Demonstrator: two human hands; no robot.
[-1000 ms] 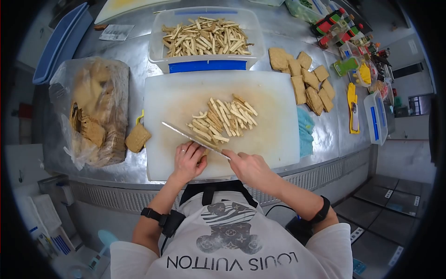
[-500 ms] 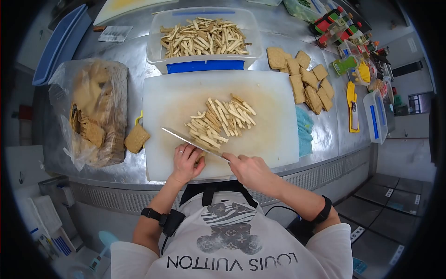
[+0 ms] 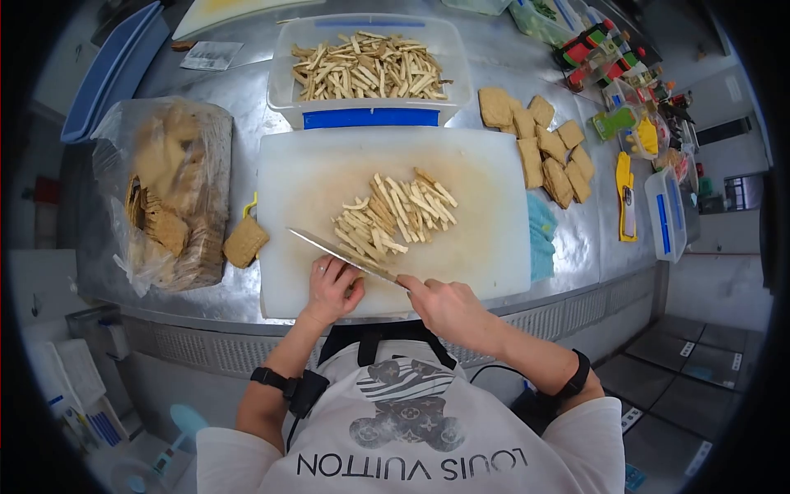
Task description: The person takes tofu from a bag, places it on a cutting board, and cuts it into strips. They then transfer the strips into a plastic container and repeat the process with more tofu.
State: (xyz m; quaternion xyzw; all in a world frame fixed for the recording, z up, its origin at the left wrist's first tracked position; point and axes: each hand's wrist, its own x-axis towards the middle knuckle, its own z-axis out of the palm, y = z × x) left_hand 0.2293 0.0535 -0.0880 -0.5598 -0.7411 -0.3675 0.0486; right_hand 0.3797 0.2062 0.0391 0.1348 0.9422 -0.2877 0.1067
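Observation:
My right hand (image 3: pixel 448 306) grips a knife (image 3: pixel 341 253), its long blade slanting up to the left just above the white cutting board (image 3: pixel 485 255). Close to the blade's near side, my left hand (image 3: pixel 333 288) rests with curled fingers on the board; whatever lies under those fingers is hidden. Beyond the knife lies a loose pile of pale, brown-edged tofu strips (image 3: pixel 395 212). One brown tofu slab (image 3: pixel 245 241) sits by the board's left edge, beside a yellow hook-shaped item (image 3: pixel 251 203).
A clear bin (image 3: pixel 284 99) with more strips stands behind the board. Left is a plastic bag (image 3: pixel 216 140) of slabs. To the right are several loose slabs (image 3: pixel 551 146), a teal cloth (image 3: pixel 541 235), a yellow-handled tool (image 3: pixel 625 193) and sauce bottles (image 3: pixel 588 49).
The view has shifted slightly, so the table things appear a little further right. Both hands and the knife keep nearly the same pose.

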